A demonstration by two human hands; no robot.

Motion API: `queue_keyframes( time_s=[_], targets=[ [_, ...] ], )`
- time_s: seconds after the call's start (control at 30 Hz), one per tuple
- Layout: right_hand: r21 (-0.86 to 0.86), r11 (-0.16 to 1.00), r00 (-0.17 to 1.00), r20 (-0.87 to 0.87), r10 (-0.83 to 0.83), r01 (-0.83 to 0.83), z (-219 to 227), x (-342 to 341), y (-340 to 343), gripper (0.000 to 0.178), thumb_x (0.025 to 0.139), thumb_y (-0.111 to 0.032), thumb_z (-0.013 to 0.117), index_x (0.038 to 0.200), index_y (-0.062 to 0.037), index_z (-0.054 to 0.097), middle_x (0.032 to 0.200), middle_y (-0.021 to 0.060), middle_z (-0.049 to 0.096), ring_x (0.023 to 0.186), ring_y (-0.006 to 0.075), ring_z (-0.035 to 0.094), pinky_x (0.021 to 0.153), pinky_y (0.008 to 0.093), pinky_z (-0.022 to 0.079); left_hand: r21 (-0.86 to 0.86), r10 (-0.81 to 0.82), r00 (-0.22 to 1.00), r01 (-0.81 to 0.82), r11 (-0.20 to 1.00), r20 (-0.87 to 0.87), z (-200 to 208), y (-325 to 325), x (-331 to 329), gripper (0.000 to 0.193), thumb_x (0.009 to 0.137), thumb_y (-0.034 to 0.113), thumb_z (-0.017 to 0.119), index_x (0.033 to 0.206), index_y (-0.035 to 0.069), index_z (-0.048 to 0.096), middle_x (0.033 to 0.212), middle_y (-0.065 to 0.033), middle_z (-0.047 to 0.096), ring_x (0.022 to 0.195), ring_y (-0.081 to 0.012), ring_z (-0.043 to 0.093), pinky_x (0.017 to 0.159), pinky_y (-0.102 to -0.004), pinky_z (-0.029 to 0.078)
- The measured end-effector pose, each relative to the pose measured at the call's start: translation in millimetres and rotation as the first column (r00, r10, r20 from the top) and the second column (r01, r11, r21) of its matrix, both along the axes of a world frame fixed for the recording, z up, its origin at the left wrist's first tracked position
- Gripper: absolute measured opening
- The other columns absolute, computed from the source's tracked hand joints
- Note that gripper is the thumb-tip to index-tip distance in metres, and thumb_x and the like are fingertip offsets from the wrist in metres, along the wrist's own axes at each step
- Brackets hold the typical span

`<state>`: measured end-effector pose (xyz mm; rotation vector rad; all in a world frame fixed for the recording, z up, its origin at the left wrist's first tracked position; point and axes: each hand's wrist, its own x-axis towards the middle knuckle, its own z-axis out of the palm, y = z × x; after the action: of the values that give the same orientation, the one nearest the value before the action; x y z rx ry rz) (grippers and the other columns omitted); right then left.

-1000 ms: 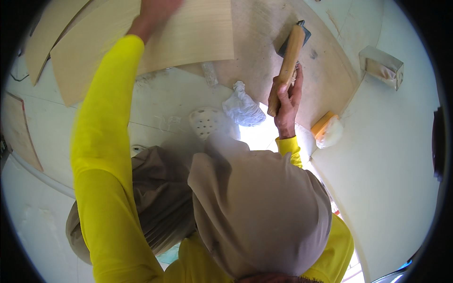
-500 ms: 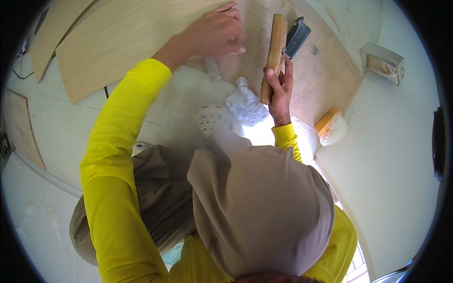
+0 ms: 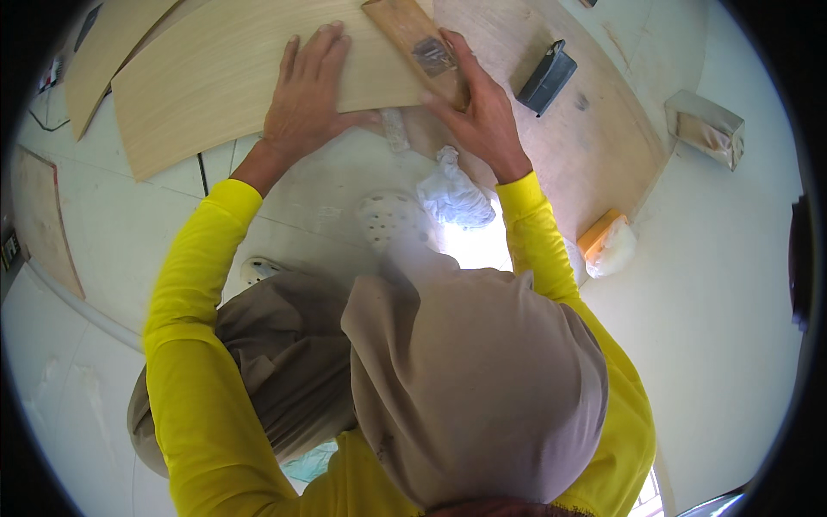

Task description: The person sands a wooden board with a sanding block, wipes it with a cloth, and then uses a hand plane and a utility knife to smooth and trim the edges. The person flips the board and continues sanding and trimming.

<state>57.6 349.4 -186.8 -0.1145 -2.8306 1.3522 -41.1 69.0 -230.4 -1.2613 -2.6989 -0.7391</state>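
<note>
A pale wood-grained board lies at the top of the view. My left hand rests flat on it near its near edge, fingers stretched out and holding nothing. At the board's right end my right hand grips a brown wooden block, with fingers along its right side and the thumb at its near end. The block lies slanted over the board, showing a dark glossy patch on its upper face. Right of that hand, a dark grey angular piece sits apart on a larger brown sheet.
A crumpled whitish bag and a short pale strip lie near my shoe. Farther right are an orange-and-white item and a clear-sided box. Another board is at the upper left.
My right hand has brought the wooden block up and left onto the board, turning its broad face upward. My left hand has moved left and now lies flat on the board.
</note>
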Motion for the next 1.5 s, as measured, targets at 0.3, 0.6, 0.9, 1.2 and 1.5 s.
queue_keyframes(
  time_s=[0.3,0.6,0.9,1.2,1.5],
  targets=[
    [0.173,0.981,0.993,0.088,0.078,-0.092,10,14,-6,0.095,0.099,-0.037,0.089,0.181,-0.028,0.044,0.126,0.0167,0.08,0.109,0.0417,0.081,0.091,0.0513,0.065,0.091,0.051,0.993,-0.061,0.994,0.107,-1,-5,-2,0.116,0.076,0.043,0.107,0.166,0.002,0.047,0.177,-0.0193,0.047,0.165,-0.0412,0.048,0.143,-0.0666,0.027],
    [0.034,0.999,0.999,-0.04,-0.008,0.009,2,52,20,0.094,0.099,-0.028,0.092,0.181,-0.0201,0.046,0.143,0.0206,0.079,0.12,0.0373,0.082,0.1,0.0446,0.066,0.082,0.034,0.998,-0.038,0.996,0.05,-9,-5,-2,0.115,0.077,0.042,0.107,0.167,0.002,0.047,0.177,-0.0172,0.048,0.165,-0.0389,0.048,0.143,-0.0654,0.028],
    [0.094,0.993,0.995,-0.062,0.08,-0.074,-9,-12,6,0.094,0.099,-0.031,0.09,0.181,-0.0223,0.045,0.15,0.0223,0.076,0.128,0.0437,0.078,0.108,0.0505,0.064,0.085,0.031,0.999,-0.035,0.996,0.043,-7,-4,-5,0.116,0.076,0.041,0.107,0.168,0.002,0.047,0.177,-0.0162,0.049,0.165,-0.0384,0.048,0.144,-0.0647,0.028],
    [0.071,0.996,0.986,0.162,0.047,-0.06,9,59,6,0.097,0.099,-0.032,0.091,0.182,-0.0235,0.042,0.146,0.0224,0.076,0.127,0.0444,0.078,0.106,0.0498,0.065,0.086,0.061,0.993,-0.069,0.994,0.098,-4,-6,-1,0.116,0.075,0.042,0.108,0.167,0.004,0.048,0.177,-0.0159,0.05,0.166,-0.0393,0.048,0.144,-0.0648,0.028],
    [-0.084,0.995,0.996,-0.06,-0.064,0.059,-5,19,24,0.092,0.103,-0.027,0.089,0.181,-0.0116,0.042,0.158,0.0254,0.072,0.139,0.0388,0.076,0.116,0.046,0.059,0.078,0.041,0.998,-0.044,0.996,0.044,-5,-3,-3,0.115,0.078,0.044,0.106,0.167,0.003,0.047,0.178,-0.0169,0.049,0.166,-0.0391,0.048,0.144,-0.0653,0.027]
  ],
)
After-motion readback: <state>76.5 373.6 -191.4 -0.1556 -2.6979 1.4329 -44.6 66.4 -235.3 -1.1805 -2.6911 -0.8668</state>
